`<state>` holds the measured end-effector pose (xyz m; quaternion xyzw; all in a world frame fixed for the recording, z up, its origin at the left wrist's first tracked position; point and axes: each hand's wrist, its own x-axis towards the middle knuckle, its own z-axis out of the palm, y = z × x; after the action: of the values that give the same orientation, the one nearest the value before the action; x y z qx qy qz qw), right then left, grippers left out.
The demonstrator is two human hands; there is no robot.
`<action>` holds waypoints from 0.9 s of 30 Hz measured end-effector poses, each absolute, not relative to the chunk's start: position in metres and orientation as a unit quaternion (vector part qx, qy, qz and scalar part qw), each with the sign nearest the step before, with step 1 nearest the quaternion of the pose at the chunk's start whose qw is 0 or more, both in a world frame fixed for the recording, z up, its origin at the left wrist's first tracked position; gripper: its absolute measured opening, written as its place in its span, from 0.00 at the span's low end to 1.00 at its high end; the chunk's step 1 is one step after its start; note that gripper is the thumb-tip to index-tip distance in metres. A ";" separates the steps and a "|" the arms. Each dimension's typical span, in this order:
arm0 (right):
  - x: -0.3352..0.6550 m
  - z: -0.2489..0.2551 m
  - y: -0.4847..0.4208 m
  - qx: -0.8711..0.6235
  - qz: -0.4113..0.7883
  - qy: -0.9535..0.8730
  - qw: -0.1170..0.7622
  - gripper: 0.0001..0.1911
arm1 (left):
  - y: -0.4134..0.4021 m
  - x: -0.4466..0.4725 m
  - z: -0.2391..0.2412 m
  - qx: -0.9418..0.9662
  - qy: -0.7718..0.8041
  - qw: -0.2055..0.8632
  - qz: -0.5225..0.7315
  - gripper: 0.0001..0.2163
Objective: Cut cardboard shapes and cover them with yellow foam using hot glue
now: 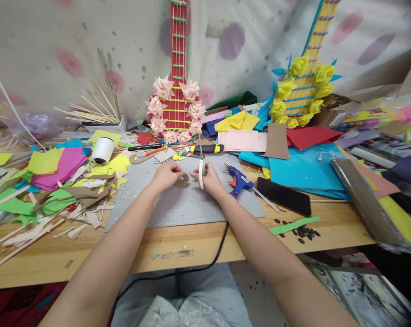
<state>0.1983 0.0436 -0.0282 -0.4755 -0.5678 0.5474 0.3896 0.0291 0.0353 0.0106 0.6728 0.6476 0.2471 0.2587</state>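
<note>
My left hand (167,175) is closed in a pinch on a small brown cardboard piece (182,181) over the grey cutting mat (185,204). My right hand (210,178) is closed around white-handled scissors (202,167), whose blades point up and away from me. The two hands nearly touch at the middle of the mat.
A blue glue gun (238,180) lies right of my hands, its black cord running off the table edge. A black phone (283,195), white tape roll (103,150), yellow-black cutter (207,148), coloured paper scraps, and two paper guitars (176,91) crowd the wooden table (192,247).
</note>
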 end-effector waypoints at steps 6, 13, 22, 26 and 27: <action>0.191 -0.028 0.040 -0.432 0.565 -0.579 0.397 0.27 | 0.029 0.021 0.026 0.791 0.529 0.211 0.224 0.03; 0.188 -0.026 0.039 -0.443 0.557 -0.565 0.416 0.28 | 0.022 0.030 -0.005 0.712 0.524 0.173 0.435 0.07; 0.181 -0.019 0.038 -0.448 0.587 -0.422 0.526 0.31 | 0.002 0.052 -0.020 0.390 0.478 0.528 0.584 0.18; 0.179 -0.019 0.035 -0.444 0.614 -0.410 0.507 0.32 | 0.001 0.050 -0.016 0.418 0.481 0.495 0.591 0.13; 0.179 -0.018 0.034 -0.442 0.619 -0.413 0.501 0.32 | 0.001 0.048 -0.016 0.430 0.484 0.480 0.592 0.12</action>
<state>0.1794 0.0344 -0.0181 -0.4416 -0.4128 0.6193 0.5011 0.0481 0.0009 -0.0159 0.4297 0.4839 0.5921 0.4802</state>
